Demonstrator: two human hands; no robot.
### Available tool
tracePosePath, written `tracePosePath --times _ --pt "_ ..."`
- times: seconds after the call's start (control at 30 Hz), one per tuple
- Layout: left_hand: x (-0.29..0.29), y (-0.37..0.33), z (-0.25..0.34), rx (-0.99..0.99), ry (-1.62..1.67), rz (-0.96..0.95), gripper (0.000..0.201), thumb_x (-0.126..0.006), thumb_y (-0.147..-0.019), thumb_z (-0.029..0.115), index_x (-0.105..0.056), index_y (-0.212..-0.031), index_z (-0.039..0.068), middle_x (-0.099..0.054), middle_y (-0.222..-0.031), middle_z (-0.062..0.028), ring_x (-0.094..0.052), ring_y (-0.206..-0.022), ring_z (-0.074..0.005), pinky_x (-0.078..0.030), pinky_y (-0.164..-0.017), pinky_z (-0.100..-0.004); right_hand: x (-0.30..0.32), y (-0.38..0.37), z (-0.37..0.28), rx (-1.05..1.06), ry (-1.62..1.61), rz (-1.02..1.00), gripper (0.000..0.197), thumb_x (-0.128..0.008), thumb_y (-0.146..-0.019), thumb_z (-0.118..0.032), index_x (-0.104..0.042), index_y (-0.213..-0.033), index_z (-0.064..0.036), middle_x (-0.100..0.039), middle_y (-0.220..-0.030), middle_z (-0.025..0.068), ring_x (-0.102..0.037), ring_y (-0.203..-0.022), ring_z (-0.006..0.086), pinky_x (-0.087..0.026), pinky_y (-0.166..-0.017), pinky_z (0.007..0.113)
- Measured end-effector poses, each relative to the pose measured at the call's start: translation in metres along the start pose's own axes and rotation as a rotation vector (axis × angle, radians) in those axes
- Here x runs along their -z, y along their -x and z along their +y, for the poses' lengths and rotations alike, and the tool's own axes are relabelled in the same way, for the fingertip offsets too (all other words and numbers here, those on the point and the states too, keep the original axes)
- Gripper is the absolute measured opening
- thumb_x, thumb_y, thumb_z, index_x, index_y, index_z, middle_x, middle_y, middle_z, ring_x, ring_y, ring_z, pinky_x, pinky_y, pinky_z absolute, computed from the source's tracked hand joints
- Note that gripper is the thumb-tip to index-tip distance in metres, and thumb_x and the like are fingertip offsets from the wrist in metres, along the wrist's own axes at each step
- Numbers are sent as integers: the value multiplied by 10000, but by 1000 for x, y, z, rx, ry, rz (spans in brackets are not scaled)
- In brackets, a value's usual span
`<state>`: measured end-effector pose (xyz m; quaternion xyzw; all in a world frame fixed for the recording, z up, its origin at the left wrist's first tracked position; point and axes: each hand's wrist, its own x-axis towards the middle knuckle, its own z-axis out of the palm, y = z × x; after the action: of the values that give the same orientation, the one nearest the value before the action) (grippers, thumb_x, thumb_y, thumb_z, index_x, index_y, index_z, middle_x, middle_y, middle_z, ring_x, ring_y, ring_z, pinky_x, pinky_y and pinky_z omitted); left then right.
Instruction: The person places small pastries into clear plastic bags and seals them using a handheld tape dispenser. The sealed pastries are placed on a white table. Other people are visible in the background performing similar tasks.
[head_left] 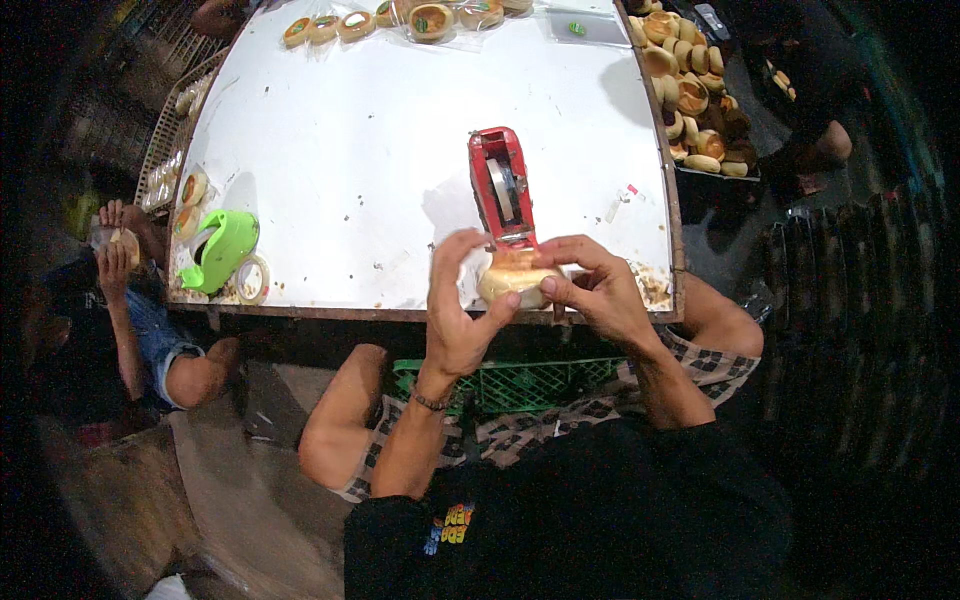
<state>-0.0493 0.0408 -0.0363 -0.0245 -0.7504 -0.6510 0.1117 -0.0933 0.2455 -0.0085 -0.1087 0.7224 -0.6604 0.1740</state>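
Nearest, a black shirt is being worn. At six o'clock on the table, a probably light, soft bun is being pinched by the right hand, the left hand spread, thumb touching; gentle side holds are being advised.

Golden-topped bun (pale-sided) near red tape dispenser

On our white-topped table we see a red tape dispenser, lime-green tape dispenser, tape roll, bagged buns and crumbs.
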Motion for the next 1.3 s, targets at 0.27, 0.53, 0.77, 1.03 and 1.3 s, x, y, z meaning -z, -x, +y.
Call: tracePosePath --times 0.27,0.53,0.77,1.03,1.3 --pt "14 21 -23 748 917 -107 473 -434 -1043 411 -557 -1307 38 -632 -1283 -182 -665 -1108 -317 -577 -919 -485 -6 -51 22 -32 430 252 370 -646 -995 -348 -778 -1035 -5 -730 -816 98 -647 -659 170 -485 -577 318" --pt "27 28 -33 909 1037 -47 619 -396 -1033 509 -523 -1398 26 -598 -1357 -200 -605 -1202 -358 -549 -934 -558 -26 -73 34 -111 321 269 291 -775 -871 -264 -799 -930 20 -624 -841 65 -569 -803 139 -466 -709 308" --pt "47 31 -42 861 985 80 591 -403 -1030 498 -549 -1372 39 -644 -1292 -183 -658 -1131 -321 -589 -877 -506 -22 -17 50 14 415 306 217 -839 -819 -243 -815 -879 -36 -589 -993 37 -577 -950 166 -478 -797 321" --pt "50 19 -26 556 635 183 442 -426 -1060 371 -575 -1256 3 -676 -1164 -148 -691 -1024 -243 -600 -842 -416 -26 -18 84 219 578 400 103 -793 -789 -112 -775 -811 -13 -686 -843 106 -683 -779 210 -547 -699 346" --pt "40 8 7 183 132 135 444 -459 -1066 352 -630 -1178 -42 -704 -1097 -139 -663 -1005 -182 -527 -898 -322 3 12 -21 -300 -199 -286 378 -830 -787 -62 -732 -1150 -18 -749 -977 129 -720 -742 216 -578 -664 349"
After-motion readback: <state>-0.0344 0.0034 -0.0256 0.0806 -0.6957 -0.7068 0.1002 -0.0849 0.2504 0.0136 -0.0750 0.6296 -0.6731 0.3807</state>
